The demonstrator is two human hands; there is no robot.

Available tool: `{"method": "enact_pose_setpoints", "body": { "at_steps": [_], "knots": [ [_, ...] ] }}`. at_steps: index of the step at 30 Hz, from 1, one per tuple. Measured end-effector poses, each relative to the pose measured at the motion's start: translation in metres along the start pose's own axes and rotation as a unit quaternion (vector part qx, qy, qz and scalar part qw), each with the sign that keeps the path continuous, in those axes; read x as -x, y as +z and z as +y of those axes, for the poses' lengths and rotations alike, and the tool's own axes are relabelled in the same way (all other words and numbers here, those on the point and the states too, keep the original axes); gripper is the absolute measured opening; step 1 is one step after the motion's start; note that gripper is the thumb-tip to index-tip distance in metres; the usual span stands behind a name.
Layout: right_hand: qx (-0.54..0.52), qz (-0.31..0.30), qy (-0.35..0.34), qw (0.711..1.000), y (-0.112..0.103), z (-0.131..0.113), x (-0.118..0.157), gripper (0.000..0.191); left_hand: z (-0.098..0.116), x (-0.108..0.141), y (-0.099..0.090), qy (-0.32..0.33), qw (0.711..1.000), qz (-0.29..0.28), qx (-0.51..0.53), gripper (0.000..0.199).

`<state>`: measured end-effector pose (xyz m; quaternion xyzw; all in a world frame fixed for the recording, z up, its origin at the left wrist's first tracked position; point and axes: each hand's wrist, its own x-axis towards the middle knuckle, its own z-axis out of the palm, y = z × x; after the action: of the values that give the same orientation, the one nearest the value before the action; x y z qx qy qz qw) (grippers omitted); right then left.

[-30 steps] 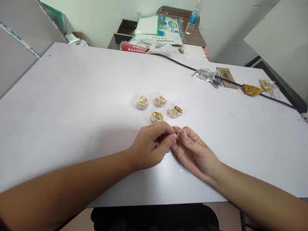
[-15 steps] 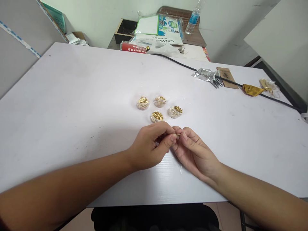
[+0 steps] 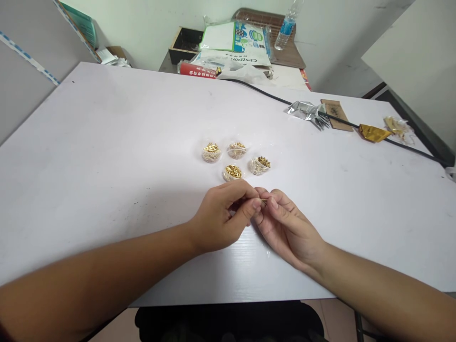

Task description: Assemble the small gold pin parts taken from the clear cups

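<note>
Between my two hands is a thin gold-coloured pin [image 3: 264, 200], pinched at both ends; my fingertips cover most of it. My left hand [image 3: 228, 216] is closed, with thumb and forefinger on the pin's left end. Thumb and forefinger of my right hand [image 3: 290, 225] close on its right end. Just beyond my left knuckles stands a small clear cup of short gold pieces [image 3: 233, 172]. Behind it are a cup of long gold pins [image 3: 211, 153] and another cup of small gold parts [image 3: 237, 150]. To their right is a cup of darker gold pieces [image 3: 260, 165].
A black cable [image 3: 263, 92] runs along the table's back right, past silver foil packaging [image 3: 306, 110], a brown card [image 3: 337, 115] and a gold packet [image 3: 374, 133]. Behind the white table [image 3: 107, 142] are a water bottle [image 3: 286, 31] and a dark box [image 3: 185, 45].
Almost nothing differs. Both hands keep the same pinch on the pin, and the cups stand where they were.
</note>
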<state>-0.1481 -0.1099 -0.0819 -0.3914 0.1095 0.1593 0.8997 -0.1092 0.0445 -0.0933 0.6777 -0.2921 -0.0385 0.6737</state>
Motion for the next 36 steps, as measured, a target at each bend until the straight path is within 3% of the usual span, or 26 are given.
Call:
{"method": "enact_pose_setpoints", "body": {
  "at_steps": [36],
  "knots": [
    [-0.019,0.004,0.016,1.000,0.0037,-0.0021,-0.0014,0.015,-0.0022,-0.0008,0.0004,0.012,1.000,-0.002,-0.005,0.014]
  ]
}}
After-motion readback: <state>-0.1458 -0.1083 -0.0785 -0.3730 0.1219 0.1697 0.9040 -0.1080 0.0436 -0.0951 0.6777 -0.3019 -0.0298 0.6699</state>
